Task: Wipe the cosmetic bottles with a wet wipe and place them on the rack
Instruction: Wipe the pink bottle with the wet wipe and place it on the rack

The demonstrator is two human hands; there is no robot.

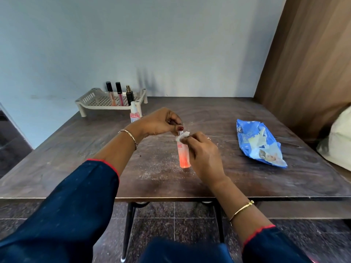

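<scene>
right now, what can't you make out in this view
All in the head view:
1. Cap of the orange bottle: covered by the left hand and the wet wipe.
2. Its label: partly behind the right hand.
3. Label of the black bottle in the rack: too small.
4. Print on the wipes pack: blurred.
5. Pale object, right edge: cut off by the frame.

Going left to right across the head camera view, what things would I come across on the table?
Peach lip gloss tube → pink lip gloss tube → pink spray bottle → orange bottle → blue wipes pack → pale soft object at the right edge.
</scene>
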